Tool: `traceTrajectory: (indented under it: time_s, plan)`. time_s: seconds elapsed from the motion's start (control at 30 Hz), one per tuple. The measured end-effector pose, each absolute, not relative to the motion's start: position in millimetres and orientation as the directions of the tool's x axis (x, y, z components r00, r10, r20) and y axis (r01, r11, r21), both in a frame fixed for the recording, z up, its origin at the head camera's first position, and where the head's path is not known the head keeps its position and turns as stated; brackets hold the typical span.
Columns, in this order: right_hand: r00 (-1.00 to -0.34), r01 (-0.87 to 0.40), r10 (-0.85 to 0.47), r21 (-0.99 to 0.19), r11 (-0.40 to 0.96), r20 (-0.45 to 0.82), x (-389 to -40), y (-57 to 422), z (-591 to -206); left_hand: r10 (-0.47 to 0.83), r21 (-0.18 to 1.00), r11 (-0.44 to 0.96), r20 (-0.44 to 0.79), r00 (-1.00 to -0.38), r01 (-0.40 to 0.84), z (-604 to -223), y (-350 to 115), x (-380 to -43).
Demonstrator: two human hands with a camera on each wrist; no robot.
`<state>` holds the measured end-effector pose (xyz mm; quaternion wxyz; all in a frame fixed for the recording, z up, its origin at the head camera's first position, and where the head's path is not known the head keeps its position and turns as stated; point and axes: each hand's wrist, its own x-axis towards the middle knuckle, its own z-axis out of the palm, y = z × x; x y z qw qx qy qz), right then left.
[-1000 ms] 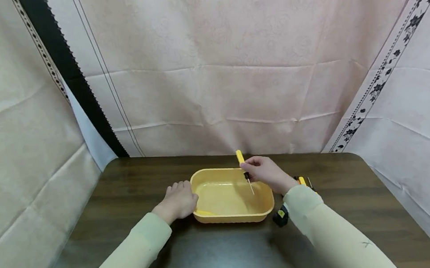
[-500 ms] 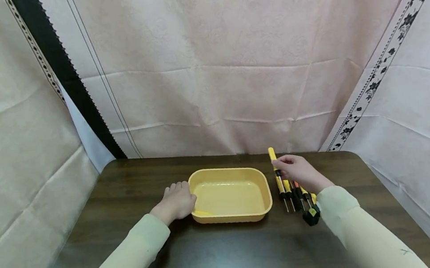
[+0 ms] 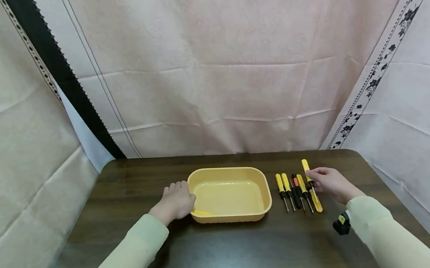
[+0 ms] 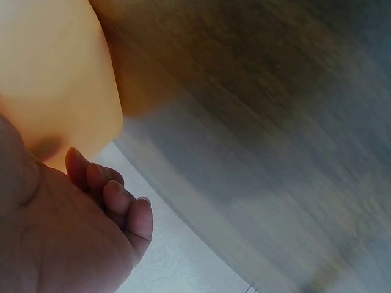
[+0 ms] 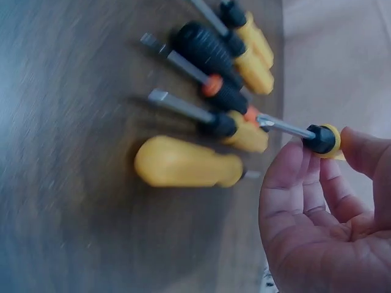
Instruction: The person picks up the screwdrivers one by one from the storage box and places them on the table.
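Observation:
My right hand (image 3: 329, 182) pinches a screwdriver (image 3: 306, 168) by its yellow handle, upright with the shaft pointing down. In the right wrist view, thumb and fingertips meet at its black collar (image 5: 320, 139), over the row of tools. Just below lies a screwdriver with a yellow handle (image 5: 186, 162), turned the other way from its neighbours. To its left are several more screwdrivers (image 3: 287, 183), yellow-handled or black and orange. My left hand (image 3: 175, 200) grips the left rim of a yellow plastic tub (image 3: 233, 218), its fingers curled outside the wall.
Something bright yellow (image 3: 203, 213) shows in the tub's near left corner. A black object with a yellow-green patch (image 3: 341, 221) is at my right wrist. The dark wooden table (image 3: 229, 253) ends at a cloth-hung wall (image 3: 209, 85) behind.
My right hand has carried the screwdriver from over the tub to the right, past the row, and lowered it at the row's right end. The left hand stays on the tub.

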<state>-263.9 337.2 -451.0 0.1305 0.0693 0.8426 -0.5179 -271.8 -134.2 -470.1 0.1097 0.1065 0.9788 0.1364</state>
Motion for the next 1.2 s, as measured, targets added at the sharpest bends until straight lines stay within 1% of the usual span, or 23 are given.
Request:
traceTrajectory:
  time_s: [0.27, 0.57, 0.67, 0.9, 1.1, 1.2]
  plan:
    - [-0.929, 0.346, 0.076, -0.775, 0.528, -0.363, -264, 357, -462, 0.232, 0.290, 0.941, -0.182, -0.955, 0.173, -471, -135, -271]
    - [-0.902, 0.422, 0.172, -0.723, 0.547, -0.396, -268, 365, -477, 0.227, 0.287, 0.943, -0.181, -0.957, 0.170, -470, -135, -272]
    - [-0.907, 0.409, 0.171, -0.710, 0.574, -0.384, -269, 365, -480, 0.228, 0.289, 0.943, -0.191, -0.955, 0.167, -471, -135, -272]
    - [-0.928, 0.356, 0.178, -0.630, 0.690, -0.328, -277, 364, -483, 0.215, 0.283, 0.947, -0.201, -0.956, 0.154, -471, -135, -273]
    - [-0.922, 0.362, 0.178, -0.603, 0.711, -0.343, -279, 363, -482, 0.221, 0.283, 0.946, -0.203, -0.954, 0.159, -471, -135, -274]
    - [-0.912, 0.386, 0.188, -0.608, 0.694, -0.365, -278, 363, -479, 0.224, 0.282, 0.946, -0.205, -0.953, 0.161, -470, -134, -273]
